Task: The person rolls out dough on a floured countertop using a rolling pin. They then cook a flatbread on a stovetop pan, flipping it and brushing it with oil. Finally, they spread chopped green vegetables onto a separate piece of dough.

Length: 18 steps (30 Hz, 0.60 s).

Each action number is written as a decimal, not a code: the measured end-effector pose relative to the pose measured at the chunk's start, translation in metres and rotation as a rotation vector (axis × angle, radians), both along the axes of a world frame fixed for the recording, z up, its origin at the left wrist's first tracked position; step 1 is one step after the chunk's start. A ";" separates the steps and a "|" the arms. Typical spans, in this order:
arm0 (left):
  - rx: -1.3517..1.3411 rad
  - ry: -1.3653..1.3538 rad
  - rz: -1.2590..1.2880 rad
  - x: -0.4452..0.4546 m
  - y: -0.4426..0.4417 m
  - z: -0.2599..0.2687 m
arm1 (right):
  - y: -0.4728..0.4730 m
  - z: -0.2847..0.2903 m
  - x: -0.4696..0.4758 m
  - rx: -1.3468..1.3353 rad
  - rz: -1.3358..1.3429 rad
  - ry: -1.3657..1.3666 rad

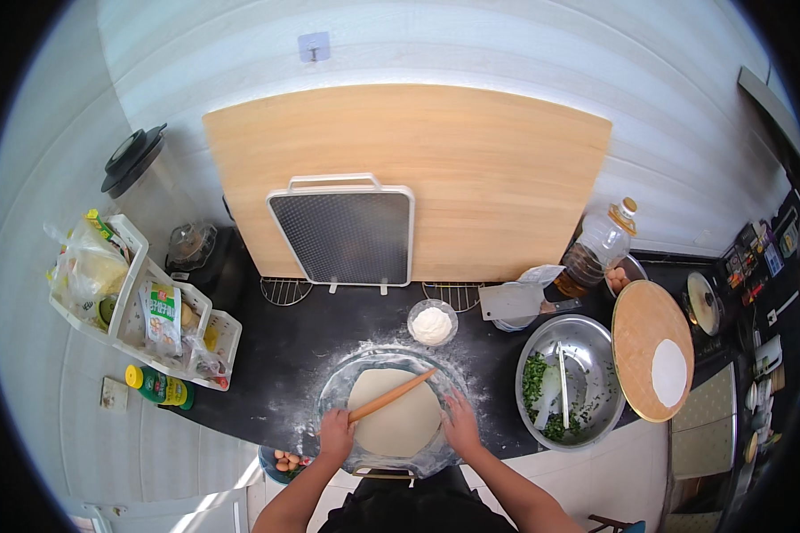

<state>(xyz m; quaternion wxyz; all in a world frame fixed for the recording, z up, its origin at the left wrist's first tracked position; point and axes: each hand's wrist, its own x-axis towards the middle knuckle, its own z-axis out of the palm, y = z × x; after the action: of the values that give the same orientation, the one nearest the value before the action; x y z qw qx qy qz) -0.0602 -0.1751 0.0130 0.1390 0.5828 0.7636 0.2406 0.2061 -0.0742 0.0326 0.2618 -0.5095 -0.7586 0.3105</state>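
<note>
A flat round sheet of dough [400, 426] lies on a floured, roughly round clear board [333, 380] at the counter's front edge. My left hand [337, 433] grips the lower left end of a wooden rolling pin [390, 398], which slants across the dough towards the upper right. At the dough's right edge rests my right hand [461, 425], fingers apart and holding nothing; whether its fingertips touch the dough is hard to tell. Beyond the board stands a small clear bowl of flour [433, 324].
To the right, a steel bowl [613, 426] holds chopped greens and a white utensil. Beside it, a round wooden board [630, 333] bears a white dough round. Behind are a cleaver [510, 301] and an oil bottle [593, 250]. White baskets [130, 266] with packets stand left.
</note>
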 end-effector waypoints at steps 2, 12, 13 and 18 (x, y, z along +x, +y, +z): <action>-0.037 0.031 -0.018 0.008 0.000 0.006 | -0.009 0.007 0.020 -0.056 -0.010 -0.008; -0.180 0.292 -0.219 0.019 0.007 0.005 | -0.045 0.025 0.067 0.022 -0.150 -0.006; -0.185 0.301 -0.247 0.020 0.008 0.011 | -0.050 0.031 0.069 0.027 -0.177 0.001; -0.089 0.318 -0.361 0.021 0.015 0.017 | -0.081 0.043 0.077 0.075 -0.301 0.002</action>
<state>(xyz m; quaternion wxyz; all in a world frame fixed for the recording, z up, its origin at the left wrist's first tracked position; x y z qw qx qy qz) -0.0393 -0.1596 0.0297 0.0833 0.7338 0.6691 0.0832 0.2829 -0.1557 0.0758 0.3249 -0.6069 -0.6846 0.2396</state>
